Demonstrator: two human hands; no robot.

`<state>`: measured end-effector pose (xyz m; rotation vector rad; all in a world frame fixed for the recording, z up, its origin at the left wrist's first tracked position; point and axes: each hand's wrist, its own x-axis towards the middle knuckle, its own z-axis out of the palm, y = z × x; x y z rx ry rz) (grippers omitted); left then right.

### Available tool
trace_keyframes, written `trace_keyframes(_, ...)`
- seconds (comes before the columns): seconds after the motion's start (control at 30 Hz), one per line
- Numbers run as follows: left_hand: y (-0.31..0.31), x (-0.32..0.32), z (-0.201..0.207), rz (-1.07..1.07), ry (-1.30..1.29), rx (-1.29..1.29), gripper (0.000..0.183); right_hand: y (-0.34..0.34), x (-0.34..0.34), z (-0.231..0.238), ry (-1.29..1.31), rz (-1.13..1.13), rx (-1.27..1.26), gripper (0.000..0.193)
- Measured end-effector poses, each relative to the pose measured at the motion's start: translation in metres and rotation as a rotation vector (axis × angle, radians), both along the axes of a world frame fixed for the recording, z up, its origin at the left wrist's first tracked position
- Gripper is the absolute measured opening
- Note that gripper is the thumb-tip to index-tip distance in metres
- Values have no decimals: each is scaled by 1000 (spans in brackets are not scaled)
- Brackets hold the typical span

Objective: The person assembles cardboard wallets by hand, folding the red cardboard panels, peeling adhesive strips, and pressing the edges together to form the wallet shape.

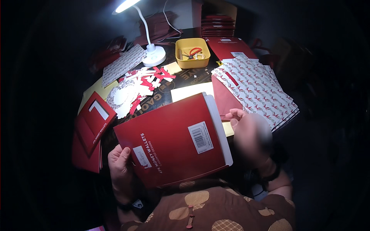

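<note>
My left hand [119, 159] grips the lower left edge of a flat red cardboard packet [173, 142], thumb on top. The packet is tilted over my lap, its face with white print and a barcode label [200, 137] turned up. Along its right side a pale flap [217, 129] stands out. Just right of that flap is my right hand [246, 129], partly smeared by motion. Its fingers look loosely apart, and nothing shows between them. Beyond the packet lie a plain red envelope [227, 98] and a stack of patterned white sheets [256, 90].
A white desk lamp [154, 56] lights the dark table. Beside it stands a yellow tray [192, 64] holding orange-handled scissors [194, 52]. Red and white paper strips [148, 82] are heaped at the left, near more red packets [92, 127]. Red packets [218, 27] are stacked at the back.
</note>
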<state>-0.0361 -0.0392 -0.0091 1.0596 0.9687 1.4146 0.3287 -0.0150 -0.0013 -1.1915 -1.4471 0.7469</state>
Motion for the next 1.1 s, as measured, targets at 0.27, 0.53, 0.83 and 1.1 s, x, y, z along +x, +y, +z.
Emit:
trace_keyframes(0.27,7,-3,-14,69,-85,84,22,3,-3,21,199,411,-557,22)
trace_keyframes(0.53,12,-15,-2,294,96,170,18,-7,7,91,-140,-131,461,23)
trace_keyframes(0.83,-2,-9,-2,562,604,375,12,1,-29,68,-754,94,912,36)
trace_keyframes(1.1,-9,-9,-2,712,984,530,11,4,-50,10,-931,344,890,25)
